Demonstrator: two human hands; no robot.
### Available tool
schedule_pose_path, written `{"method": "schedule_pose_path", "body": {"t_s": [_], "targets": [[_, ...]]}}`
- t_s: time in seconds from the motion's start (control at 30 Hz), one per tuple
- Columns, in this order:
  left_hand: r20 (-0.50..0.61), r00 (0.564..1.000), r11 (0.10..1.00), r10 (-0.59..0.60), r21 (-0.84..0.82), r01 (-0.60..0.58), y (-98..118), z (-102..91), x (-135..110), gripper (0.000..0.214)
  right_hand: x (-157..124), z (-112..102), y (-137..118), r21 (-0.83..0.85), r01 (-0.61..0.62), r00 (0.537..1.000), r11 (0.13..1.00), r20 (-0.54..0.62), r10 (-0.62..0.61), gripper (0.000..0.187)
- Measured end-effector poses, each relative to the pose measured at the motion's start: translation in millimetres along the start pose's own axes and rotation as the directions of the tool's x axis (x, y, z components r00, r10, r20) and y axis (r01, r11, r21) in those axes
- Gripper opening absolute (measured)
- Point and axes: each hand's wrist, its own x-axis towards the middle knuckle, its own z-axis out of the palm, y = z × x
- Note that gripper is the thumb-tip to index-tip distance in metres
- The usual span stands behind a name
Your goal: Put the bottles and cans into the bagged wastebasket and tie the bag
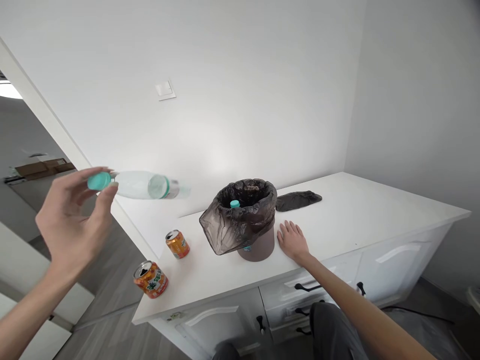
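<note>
My left hand [80, 212] pinches a clear plastic bottle [138, 185] near its teal cap, holding it sideways in the air with its base toward the right. My right hand [292, 240] lies flat on the white countertop, fingers spread, just right of the trash bin [258, 247]. A dark, see-through garbage bag [243, 227] lines the bin and hangs over its rim. Inside the bag, another teal bottle cap [234, 204] shows; what it belongs to is mostly hidden. Two opened orange drink cans, one nearer [151, 280] and one farther [177, 244], stand upright left of the bin.
A folded dark plastic bag [299, 200] lies behind my right hand by the wall. The white cabinet's countertop [367, 215] ends at a front edge above drawers with black handles [307, 287]. A light switch [165, 90] is on the wall. Cardboard boxes [43, 167] sit beyond the doorway.
</note>
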Motion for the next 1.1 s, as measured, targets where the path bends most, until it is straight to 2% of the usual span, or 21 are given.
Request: {"method": "schedule_pose_path", "body": {"t_s": [0.07, 0.13, 0.2, 0.3, 0.4, 0.47, 0.57, 0.63, 0.73, 0.83, 0.9, 0.97, 1.0, 1.1], "targets": [[-0.053, 0.988, 0.979, 0.148, -0.136, -0.154, 39.6, 19.7, 13.0, 0.037, 1.7, 4.6, 1.9, 0.008, 0.003, 1.000, 1.000, -0.011, -0.002, 0.055], [-0.013, 0.969, 0.945, 0.245, -0.221, -0.242, 72.1, 42.8, 18.4, 0.032, 3.6, 9.5, 4.0, 0.018, 0.004, 1.000, 1.000, -0.024, -0.003, 0.054], [0.059, 0.955, 0.921, 0.291, -0.287, -0.264, 94.6, 67.2, 17.3, 0.030, 5.5, 12.8, 5.6, 0.030, 0.003, 1.000, 1.000, -0.025, -0.002, 0.054], [0.193, 0.933, 0.917, 0.303, -0.326, -0.230, 111.2, 103.6, 10.2, 0.025, 7.3, 11.6, 5.8, 0.049, -0.004, 1.000, 0.999, -0.022, 0.005, 0.055], [0.397, 0.879, 0.938, 0.263, -0.317, -0.138, 113.5, 137.2, 4.0, 0.025, 7.8, 4.4, 3.7, 0.063, 0.003, 1.000, 0.998, -0.030, -0.001, 0.055], [0.546, 0.808, 0.947, 0.220, -0.318, -0.044, 110.4, 156.4, 0.9, 0.032, 7.9, -0.9, 2.1, 0.070, 0.006, 1.000, 0.998, -0.026, -0.004, 0.055], [0.718, 0.676, 0.943, 0.167, -0.317, 0.104, 101.4, 180.0, -5.0, 0.038, 8.3, -6.9, 0.6, 0.084, -0.002, 1.000, 0.996, 0.000, 0.002, 0.054], [0.795, 0.591, 0.935, 0.139, -0.301, 0.186, 93.4, 193.2, -10.0, 0.041, 8.4, -10.2, 0.1, 0.092, -0.003, 1.000, 0.996, 0.015, 0.002, 0.054], [0.866, 0.485, 0.919, 0.124, -0.284, 0.272, 81.2, 209.2, -17.0, 0.047, 8.2, -16.0, -1.2, 0.093, -0.003, 1.000, 0.996, 0.024, 0.001, 0.054], [0.895, 0.430, 0.916, 0.120, -0.267, 0.300, 74.9, 216.1, -21.2, 0.045, 7.4, -23.0, -3.8, 0.085, -0.008, 0.999, 0.996, 0.033, 0.006, 0.054], [0.889, 0.443, 0.926, 0.116, -0.258, 0.276, 74.8, 213.5, -23.0, 0.043, 6.7, -26.5, -5.5, 0.081, -0.011, 0.999, 0.997, 0.037, 0.008, 0.054], [0.860, 0.497, 0.935, 0.116, -0.264, 0.239, 74.7, 206.0, -24.8, 0.043, 5.9, -28.4, -6.7, 0.079, -0.014, 0.999, 0.997, 0.039, 0.011, 0.054], [0.835, 0.540, 0.938, 0.108, -0.265, 0.223, 73.3, 201.1, -25.5, 0.044, 5.4, -28.8, -7.0, 0.076, -0.017, 0.999, 0.997, 0.038, 0.015, 0.054], [0.708, 0.706, 0.956, 0.010, -0.214, 0.201, 56.9, 184.1, -27.0, 0.049, 3.8, -30.1, -7.6, 0.068, -0.019, 0.999, 0.998, 0.033, 0.017, 0.053]]}}
